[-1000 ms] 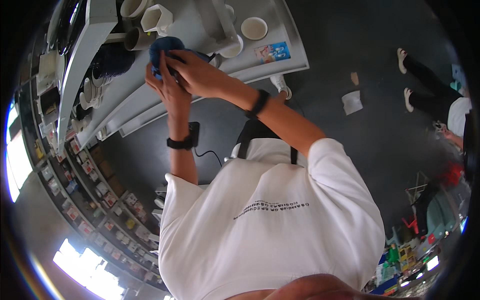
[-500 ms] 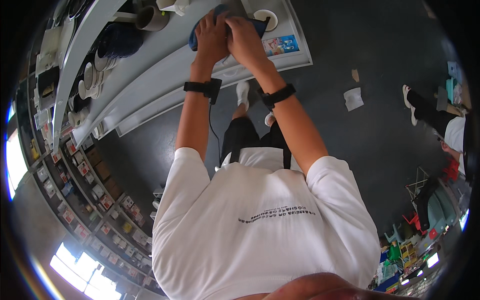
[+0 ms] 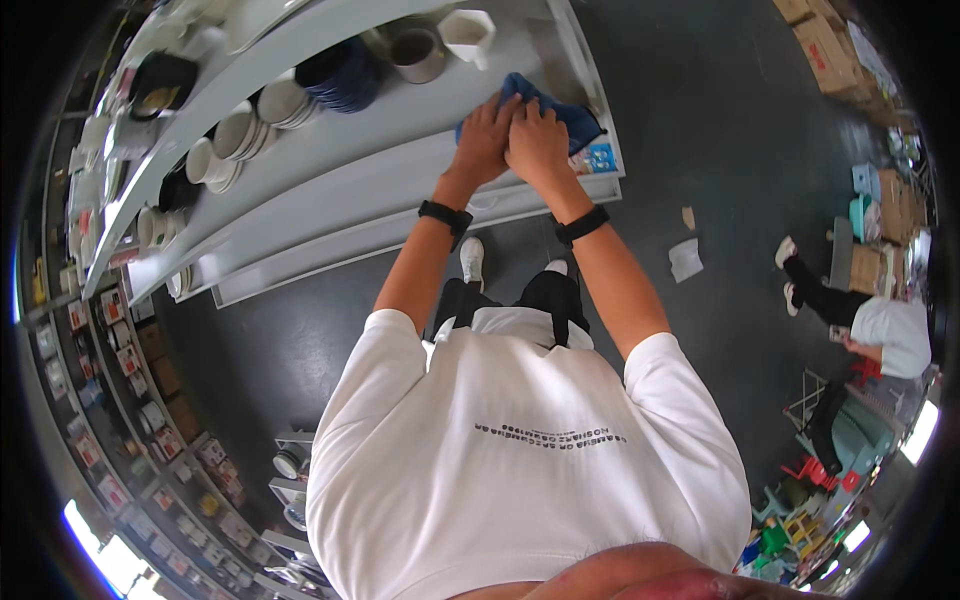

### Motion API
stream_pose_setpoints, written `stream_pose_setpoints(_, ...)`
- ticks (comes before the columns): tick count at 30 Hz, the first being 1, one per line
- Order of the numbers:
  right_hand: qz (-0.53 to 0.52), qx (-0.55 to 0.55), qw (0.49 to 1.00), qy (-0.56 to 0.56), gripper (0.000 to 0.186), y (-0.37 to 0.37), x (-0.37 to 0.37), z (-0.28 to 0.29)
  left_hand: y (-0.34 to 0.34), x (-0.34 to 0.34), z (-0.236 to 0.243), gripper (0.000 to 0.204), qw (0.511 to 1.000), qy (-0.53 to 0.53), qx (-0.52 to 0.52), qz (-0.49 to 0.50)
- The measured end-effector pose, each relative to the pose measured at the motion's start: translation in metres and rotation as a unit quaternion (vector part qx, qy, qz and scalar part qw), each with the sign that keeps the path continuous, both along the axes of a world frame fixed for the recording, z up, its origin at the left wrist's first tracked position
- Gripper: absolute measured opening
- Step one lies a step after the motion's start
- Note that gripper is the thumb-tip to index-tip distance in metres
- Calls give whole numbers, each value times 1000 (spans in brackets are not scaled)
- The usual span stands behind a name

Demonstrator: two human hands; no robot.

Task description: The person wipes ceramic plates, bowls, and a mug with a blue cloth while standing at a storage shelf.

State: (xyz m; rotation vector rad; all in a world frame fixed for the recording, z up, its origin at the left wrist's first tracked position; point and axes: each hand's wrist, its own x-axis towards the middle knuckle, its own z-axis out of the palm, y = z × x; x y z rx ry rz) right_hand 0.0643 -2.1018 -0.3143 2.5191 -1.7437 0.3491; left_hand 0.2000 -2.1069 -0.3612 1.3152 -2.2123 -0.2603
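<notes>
Over the right end of a white shelf, a dark blue cloth (image 3: 576, 122) is bunched beneath both my hands. My left hand (image 3: 484, 143) presses its fingers together on the cloth's left part. Right beside it, nearly touching, my right hand (image 3: 539, 147) curls over the middle of the same cloth. A loose corner sticks out to the right, above a blue and white printed card (image 3: 594, 158). Whether anything lies inside or under the cloth is hidden. Each of my wrists wears a black strap.
Along the white shelf (image 3: 350, 165) stand a white faceted pitcher (image 3: 468, 36), a grey-brown cup (image 3: 416, 55), dark blue stacked bowls (image 3: 340, 76) and pale stacked dishes (image 3: 240, 130). Paper (image 3: 686, 260) lies on the dark floor. A person (image 3: 880, 330) is at the far right.
My hands and the cloth have shifted right and nearer along the shelf in view. The white round bowl seen behind the cloth before no longer shows. The whole view has turned somewhat.
</notes>
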Motion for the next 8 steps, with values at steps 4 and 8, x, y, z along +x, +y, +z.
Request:
stream_pose_setpoints(4,-43,-18,993,112,67,2,34,-5,19,19,20,80,998,7,54,30)
stream_pose_setpoints(8,-72,36,988,131,71,3,56,-4,33,55,15,89,994,-60,48,84)
